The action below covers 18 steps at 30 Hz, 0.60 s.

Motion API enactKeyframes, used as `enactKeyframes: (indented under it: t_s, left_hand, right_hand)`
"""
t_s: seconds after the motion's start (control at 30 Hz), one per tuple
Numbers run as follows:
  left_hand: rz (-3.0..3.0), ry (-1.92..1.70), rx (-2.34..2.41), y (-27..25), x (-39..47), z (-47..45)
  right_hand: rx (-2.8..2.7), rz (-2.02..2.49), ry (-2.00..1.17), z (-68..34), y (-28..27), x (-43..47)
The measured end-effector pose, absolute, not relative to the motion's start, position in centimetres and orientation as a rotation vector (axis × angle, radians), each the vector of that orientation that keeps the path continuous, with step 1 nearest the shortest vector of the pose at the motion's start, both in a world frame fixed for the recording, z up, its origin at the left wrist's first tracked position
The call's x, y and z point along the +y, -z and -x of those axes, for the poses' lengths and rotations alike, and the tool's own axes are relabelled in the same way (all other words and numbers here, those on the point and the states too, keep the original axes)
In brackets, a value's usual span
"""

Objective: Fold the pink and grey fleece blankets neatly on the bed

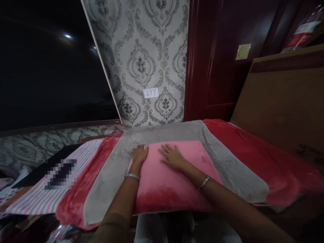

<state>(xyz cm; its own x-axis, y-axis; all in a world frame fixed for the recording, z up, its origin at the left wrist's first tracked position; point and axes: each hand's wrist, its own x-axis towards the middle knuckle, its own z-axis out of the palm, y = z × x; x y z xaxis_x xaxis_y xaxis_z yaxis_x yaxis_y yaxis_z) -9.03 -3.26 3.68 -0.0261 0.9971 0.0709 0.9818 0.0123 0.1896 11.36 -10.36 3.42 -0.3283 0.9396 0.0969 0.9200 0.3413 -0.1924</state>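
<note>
A roughly square pink cloth (pixel 174 179) lies flat in front of me, with a darker red patch along its near edge. Under it spreads a larger grey cloth (pixel 106 179). My left hand (pixel 139 154) rests at the pink cloth's far left corner, fingers stretched out and partly over the grey. Palm down on the pink surface, my right hand (pixel 172 158) lies with its fingers spread. Neither hand grips anything. Whether the pink cloth is one layer or folded, I cannot tell.
Red fabric (pixel 243 152) shows beneath the grey cloth on both sides. A striped cloth (pixel 32 199) lies at left, below a large black screen (pixel 50 67). At right stands a cardboard box (pixel 283 101) with a plastic bottle (pixel 303 32) above it. Patterned wallpaper (pixel 141 64) is behind.
</note>
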Motion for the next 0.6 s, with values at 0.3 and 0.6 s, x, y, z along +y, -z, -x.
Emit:
enactKeyframes:
  t_s: [0.3, 0.6]
  left_hand:
    - [-2.145, -0.303, 2.163, -3.4, -3.0, 9.1]
    - [-2.227, -0.392, 2.253, -3.9, -3.5, 8.4]
  right_hand:
    - [-1.879, 2.269, 0.02, -19.6, -0.9, -9.9]
    - [-1.787, 2.309, 0.016, -20.0, -0.2, -10.4]
